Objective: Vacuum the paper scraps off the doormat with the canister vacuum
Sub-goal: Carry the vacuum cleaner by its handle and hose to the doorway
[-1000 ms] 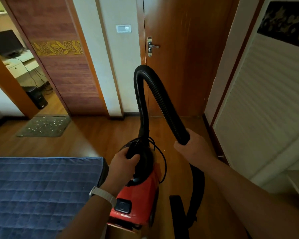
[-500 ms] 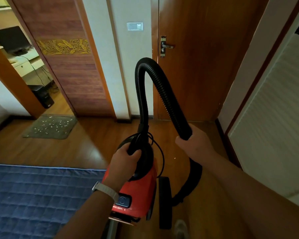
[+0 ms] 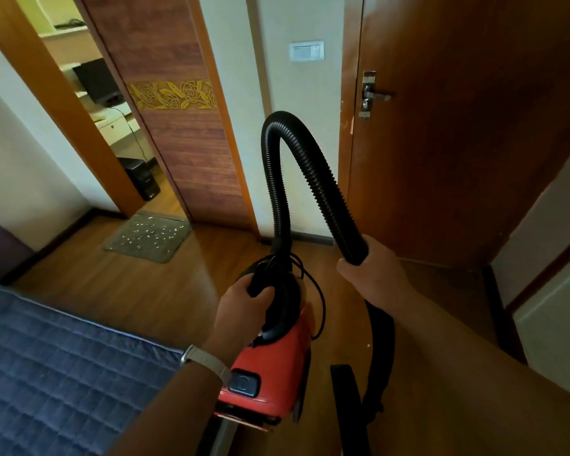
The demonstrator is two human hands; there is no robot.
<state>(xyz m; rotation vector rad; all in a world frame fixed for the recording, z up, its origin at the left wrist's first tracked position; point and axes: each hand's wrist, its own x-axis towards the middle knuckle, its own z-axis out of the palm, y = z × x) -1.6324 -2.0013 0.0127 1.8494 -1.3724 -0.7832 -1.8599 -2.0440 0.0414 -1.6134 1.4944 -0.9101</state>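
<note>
At the far left, a blue quilted cover [image 3: 63, 373] across the lower corner, less of it showing than half a second ago. Beyond it on the wooden floor [image 3: 129, 291], at the foot of an open doorway, the grey doormat [image 3: 165, 251], lying flat, sprinkled with small white paper scraps [image 3: 145, 233], well apart from the vacuum; further right in the view than before, with more of the room behind the doorway showing, a dark monitor [image 3: 96, 80] and a black computer tower [image 3: 144, 182] included. Next, a sliding door [image 3: 185, 153] with a gold floral band, no lettering to read. Lower middle: left hand [image 3: 244, 311], strap on the wrist, fingers curled tight round the black handle [image 3: 288, 301] of the red canister vacuum [image 3: 270, 373], same grip as earlier. On the vacuum's top, a dark panel with a round mark, too blurred to read. Rising from the canister, the black ribbed hose [image 3: 310, 166], arched up and over as before. On the wall behind, a white switch plate [image 3: 306, 51], face unreadable. Further right, right hand [image 3: 372, 274] wrapped round the hose's far end, grip unchanged. Behind it, a brown door [image 3: 458, 126] with a metal lever handle [image 3: 374, 95], shifted right since the earlier frame. Far right, a pale wardrobe panel [image 3: 553, 340], far less of it in view.
</note>
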